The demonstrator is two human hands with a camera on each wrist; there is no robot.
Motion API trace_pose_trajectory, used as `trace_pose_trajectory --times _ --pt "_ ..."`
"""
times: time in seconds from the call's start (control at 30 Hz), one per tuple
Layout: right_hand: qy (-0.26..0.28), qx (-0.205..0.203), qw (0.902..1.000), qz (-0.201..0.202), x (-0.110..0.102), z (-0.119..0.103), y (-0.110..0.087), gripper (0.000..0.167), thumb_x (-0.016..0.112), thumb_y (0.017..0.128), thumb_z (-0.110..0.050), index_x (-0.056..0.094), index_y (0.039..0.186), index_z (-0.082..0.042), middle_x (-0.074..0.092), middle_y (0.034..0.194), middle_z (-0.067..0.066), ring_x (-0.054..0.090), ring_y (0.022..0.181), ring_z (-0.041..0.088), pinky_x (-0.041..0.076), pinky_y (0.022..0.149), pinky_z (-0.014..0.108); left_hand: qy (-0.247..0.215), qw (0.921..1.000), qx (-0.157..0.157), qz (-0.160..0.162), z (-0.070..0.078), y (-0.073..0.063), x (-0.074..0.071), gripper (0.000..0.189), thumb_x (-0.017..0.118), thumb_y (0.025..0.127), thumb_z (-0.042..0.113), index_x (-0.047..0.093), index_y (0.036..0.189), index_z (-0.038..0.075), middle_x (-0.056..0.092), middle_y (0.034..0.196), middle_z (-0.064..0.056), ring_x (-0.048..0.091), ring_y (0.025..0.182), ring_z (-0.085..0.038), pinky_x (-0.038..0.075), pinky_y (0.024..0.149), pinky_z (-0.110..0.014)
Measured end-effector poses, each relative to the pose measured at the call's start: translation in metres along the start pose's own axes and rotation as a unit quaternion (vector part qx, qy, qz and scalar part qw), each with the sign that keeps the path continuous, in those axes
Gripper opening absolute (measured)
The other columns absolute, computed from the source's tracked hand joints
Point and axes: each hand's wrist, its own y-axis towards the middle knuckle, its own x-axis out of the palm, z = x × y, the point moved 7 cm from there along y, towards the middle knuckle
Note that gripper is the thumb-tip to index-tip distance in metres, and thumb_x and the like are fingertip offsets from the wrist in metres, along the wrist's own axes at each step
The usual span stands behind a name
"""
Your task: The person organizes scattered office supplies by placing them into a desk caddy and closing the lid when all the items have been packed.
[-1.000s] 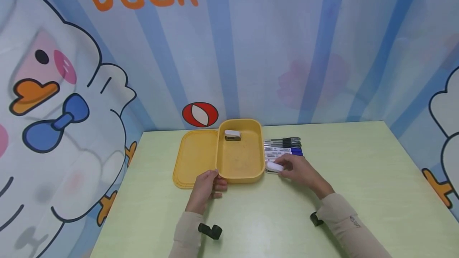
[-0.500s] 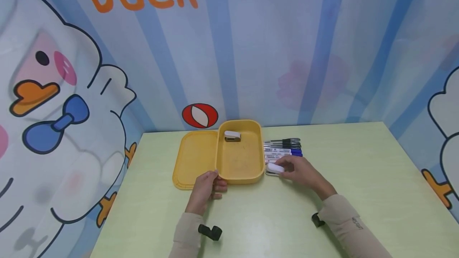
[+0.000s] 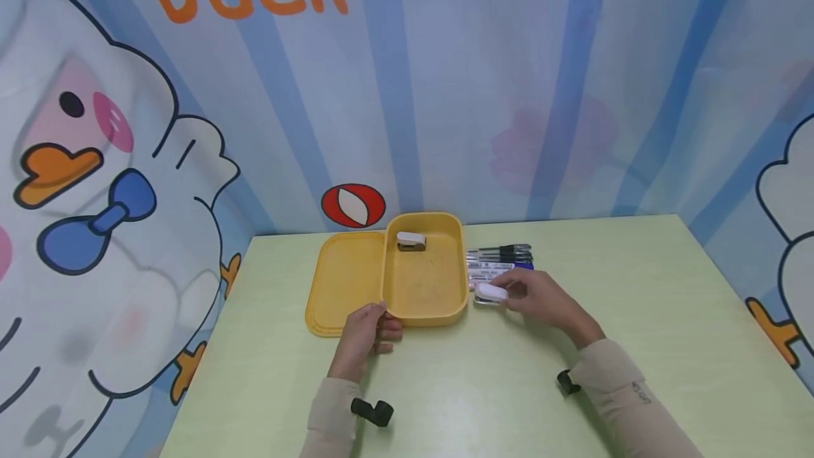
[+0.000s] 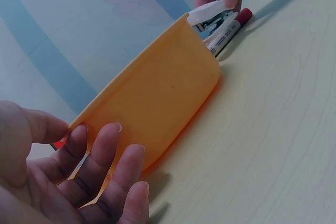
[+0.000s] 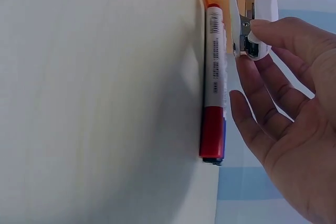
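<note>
My left hand (image 3: 367, 336) pinches the near left corner of a yellow plastic box (image 3: 426, 288) between thumb and index finger; its other fingers are spread beside the wall (image 4: 152, 98). A white mini stapler (image 3: 491, 293) is pinched by my right hand (image 3: 543, 299), just right of the box. In the right wrist view this stapler (image 5: 270, 10) is off the table, near a red-capped marker (image 5: 214, 66), its hinge end toward the palm. Another white stapler (image 3: 411, 239) lies inside the box near its far left corner.
The yellow lid (image 3: 346, 285) lies flat against the left side of the box. Right of the box, several markers (image 3: 485, 273) and black pens (image 3: 514, 253) lie in a row, partly hidden by my right hand. A printed duck backdrop (image 3: 439, 90) stands behind the table.
My right hand has moved slightly right and away from me with the stapler, covering more of the markers' caps. The left hand and box stay in place.
</note>
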Motion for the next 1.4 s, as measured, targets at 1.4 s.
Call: trace_pose_trajectory --times 1.4 --pt "0.038 -0.009 0.9986 -0.035 -0.027 -0.055 0.034 0.032 0.072 0.094 -0.014 0.07 0.125 -0.02 0.068 0.121 0.004 0.067 0.102 0.021 0.054 0.084 0.037 0.0 1.0 -0.006 -0.004 0.001 0.0 0.0 0.034 0.048 0.107 0.035 0.064 0.102 0.006 0.073 0.093 -0.007 0.072 0.081 -0.02 0.056 0.065 -0.031"
